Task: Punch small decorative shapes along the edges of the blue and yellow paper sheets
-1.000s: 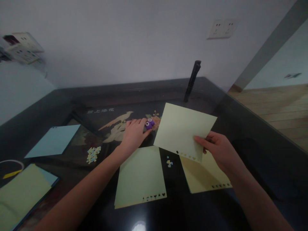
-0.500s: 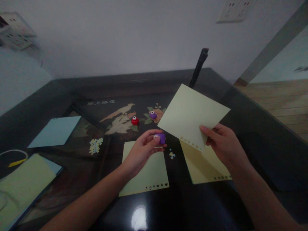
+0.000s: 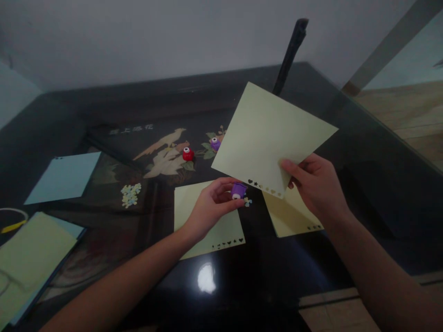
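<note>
The left hand (image 3: 211, 206) has its grip pinched on a small purple punch (image 3: 238, 190), held just under the near edge of a pale yellow sheet (image 3: 270, 138). The right hand (image 3: 313, 184) keeps that sheet lifted above the surface (image 3: 363, 184), thumb on top and fingers beneath, pressed on its near right corner (a row of small punched shapes runs along that near edge). Under the left hand lies a second yellow sheet (image 3: 194, 203) with punched shapes at its near edge, and a third yellow sheet (image 3: 294, 216) lies beneath the right hand. Toward the far edge sit a red punch (image 3: 188, 154) and another purple punch (image 3: 215, 144). A blue sheet (image 3: 64, 176) lies toward the left edge, well apart.
</note>
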The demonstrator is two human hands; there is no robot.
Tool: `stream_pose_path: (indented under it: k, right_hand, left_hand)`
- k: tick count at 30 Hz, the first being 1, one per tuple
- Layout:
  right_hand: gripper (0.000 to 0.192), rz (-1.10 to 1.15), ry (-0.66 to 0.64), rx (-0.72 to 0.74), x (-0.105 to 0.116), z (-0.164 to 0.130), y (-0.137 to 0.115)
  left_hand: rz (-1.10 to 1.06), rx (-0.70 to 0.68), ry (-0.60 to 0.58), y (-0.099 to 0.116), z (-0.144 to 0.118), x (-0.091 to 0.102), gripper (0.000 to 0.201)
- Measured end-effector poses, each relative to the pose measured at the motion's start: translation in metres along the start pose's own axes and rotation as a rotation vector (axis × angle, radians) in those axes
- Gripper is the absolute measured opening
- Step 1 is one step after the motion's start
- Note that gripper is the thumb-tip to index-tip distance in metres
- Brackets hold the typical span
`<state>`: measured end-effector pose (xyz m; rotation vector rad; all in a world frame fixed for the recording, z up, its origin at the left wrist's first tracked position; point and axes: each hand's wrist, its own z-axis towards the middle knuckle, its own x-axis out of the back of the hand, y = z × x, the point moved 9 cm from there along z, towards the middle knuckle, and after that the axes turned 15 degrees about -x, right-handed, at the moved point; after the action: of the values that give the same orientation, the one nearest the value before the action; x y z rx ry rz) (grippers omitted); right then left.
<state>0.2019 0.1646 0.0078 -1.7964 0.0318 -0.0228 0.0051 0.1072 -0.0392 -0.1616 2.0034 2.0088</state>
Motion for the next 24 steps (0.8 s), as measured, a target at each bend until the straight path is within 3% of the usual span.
stream_pose_path:
  k: [24]
  right_hand:
    - [0.006,-0.173,0.039,0.141,-0.005,-0.007,-0.013]
  left_hand:
    - [0.006,0.101,-0.001,-0.003,-0.001,0.0,0.026]
